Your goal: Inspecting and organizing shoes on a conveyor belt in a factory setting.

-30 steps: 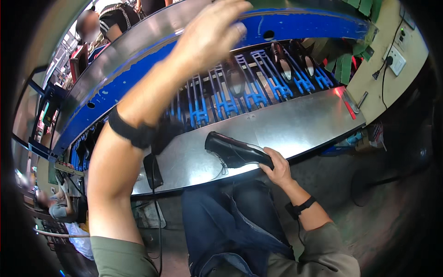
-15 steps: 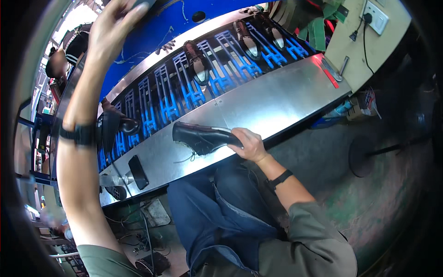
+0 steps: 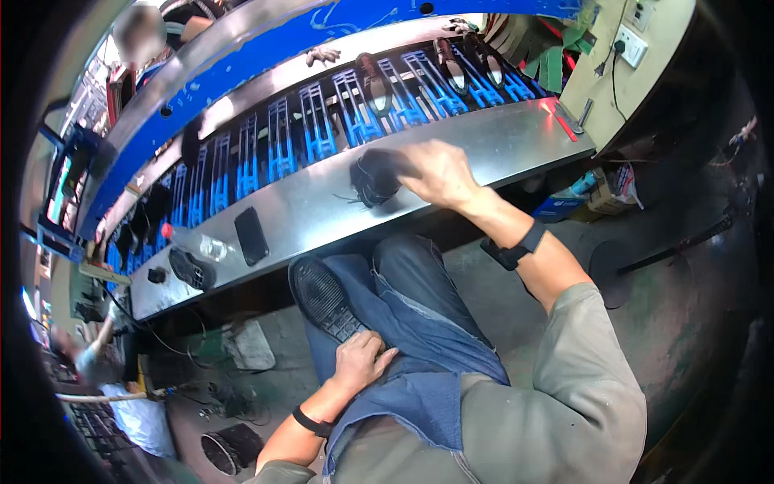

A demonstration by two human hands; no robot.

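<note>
My right hand [image 3: 442, 173] is closed round one end of a black leather shoe upper [image 3: 375, 177] with loose laces. It holds the upper just over the metal bench top [image 3: 306, 218], and motion smears both a little. Down on my lap lies a black shoe sole [image 3: 318, 297], its tread facing up. The near end of that sole is in my left hand [image 3: 360, 363], whose fingers are curled on it. I cannot see whether anything is attached to the sole's underside.
Behind the bench top runs a conveyor of blue racks [image 3: 278, 145] carrying several dark shoes [image 3: 373, 85]. On the bench's left part lie a black phone [image 3: 251, 236], a clear bottle [image 3: 208, 246] and a dark treaded piece [image 3: 191, 269]. A wall socket [image 3: 633, 48] is at the far right.
My left hand has come down from the upper left to my lap and now holds a black sole. My right hand has lifted and turned the upper.
</note>
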